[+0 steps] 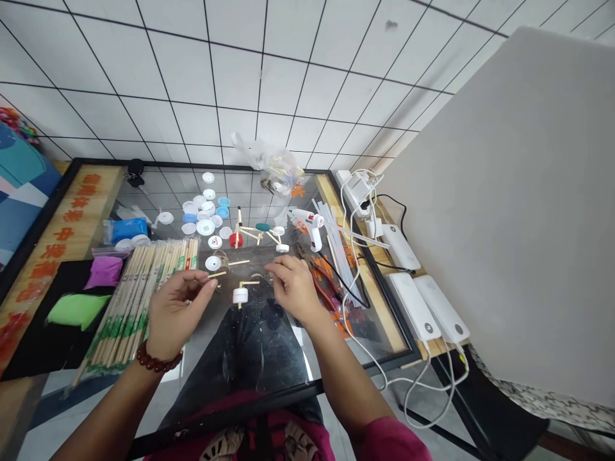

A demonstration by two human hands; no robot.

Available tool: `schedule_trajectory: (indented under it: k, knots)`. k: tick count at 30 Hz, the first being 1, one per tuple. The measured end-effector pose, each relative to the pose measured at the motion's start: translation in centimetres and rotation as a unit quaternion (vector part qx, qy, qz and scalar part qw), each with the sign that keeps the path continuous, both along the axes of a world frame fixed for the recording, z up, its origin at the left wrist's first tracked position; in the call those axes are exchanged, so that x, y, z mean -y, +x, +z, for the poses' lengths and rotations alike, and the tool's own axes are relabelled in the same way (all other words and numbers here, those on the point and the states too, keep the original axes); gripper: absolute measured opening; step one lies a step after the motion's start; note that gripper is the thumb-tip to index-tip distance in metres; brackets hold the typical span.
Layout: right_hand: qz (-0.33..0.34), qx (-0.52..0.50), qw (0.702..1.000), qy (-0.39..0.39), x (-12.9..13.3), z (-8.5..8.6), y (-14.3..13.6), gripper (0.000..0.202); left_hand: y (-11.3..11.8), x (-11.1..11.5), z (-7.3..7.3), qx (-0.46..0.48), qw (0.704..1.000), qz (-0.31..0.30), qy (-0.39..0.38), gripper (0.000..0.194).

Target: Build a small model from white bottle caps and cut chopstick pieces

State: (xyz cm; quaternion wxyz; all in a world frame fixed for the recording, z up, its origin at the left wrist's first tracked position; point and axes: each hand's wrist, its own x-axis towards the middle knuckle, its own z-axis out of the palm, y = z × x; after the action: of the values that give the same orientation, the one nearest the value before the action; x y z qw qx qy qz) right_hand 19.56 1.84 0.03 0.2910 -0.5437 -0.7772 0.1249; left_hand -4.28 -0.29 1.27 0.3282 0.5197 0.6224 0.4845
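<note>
My left hand [179,307], with a beaded bracelet at the wrist, holds a short wooden stick [217,274] between thumb and fingers. My right hand [294,287] is above the glass table with its thumb and fingers drawn together; whatever may be between them is too small to make out. Between the hands stands a white cap wheel [240,295] with short sticks attached. Another short stick [239,262] lies just beyond, beside a white cap [213,263]. Farther back is a stick frame [259,234] with a red cap, white wheels and a green oval piece.
A white glue gun [310,224], glue sticks [343,256] and red-handled pliers [325,285] are right. Bundled chopsticks [139,288] and clay packets [79,310] lie left. Loose caps [205,226] sit behind. White power banks [413,306] with cables line the right edge.
</note>
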Motion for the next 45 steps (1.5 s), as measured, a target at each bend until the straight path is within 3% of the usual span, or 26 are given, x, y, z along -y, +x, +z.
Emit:
schedule_trajectory:
  k: [4,10,17,22,37,41,45]
  knots:
    - [0.035,0.080,0.995,-0.046,0.4,0.3,-0.9,0.036,0.0,0.2,-0.6,-0.100,0.991,-0.077,-0.048,0.026]
    - [0.059,0.092,0.992,-0.063,0.0,0.0,-1.6,0.031,-0.3,0.2,-0.5,-0.164,0.984,-0.067,0.013,0.021]
    - [0.067,0.209,0.973,-0.075,-3.3,1.9,-4.1,0.026,-0.7,0.3,0.4,-0.114,0.992,-0.023,0.043,0.022]
    - [0.068,0.246,0.963,-0.084,-5.5,1.9,-5.8,0.022,-1.0,0.0,0.1,-0.061,0.998,-0.003,0.023,0.026]
    - [0.080,0.185,0.974,-0.101,-5.2,2.4,-5.4,0.020,-1.9,-0.9,-1.3,-0.028,0.999,-0.010,0.018,0.028]
    - [0.039,0.115,0.991,-0.047,-2.2,3.2,-3.3,0.019,-1.9,-0.6,-1.0,-0.038,0.999,-0.010,0.037,0.028]
    - [-0.062,-0.037,0.996,-0.044,0.8,2.5,2.3,0.015,-1.7,0.0,-0.6,-0.058,0.997,-0.028,0.041,0.027]
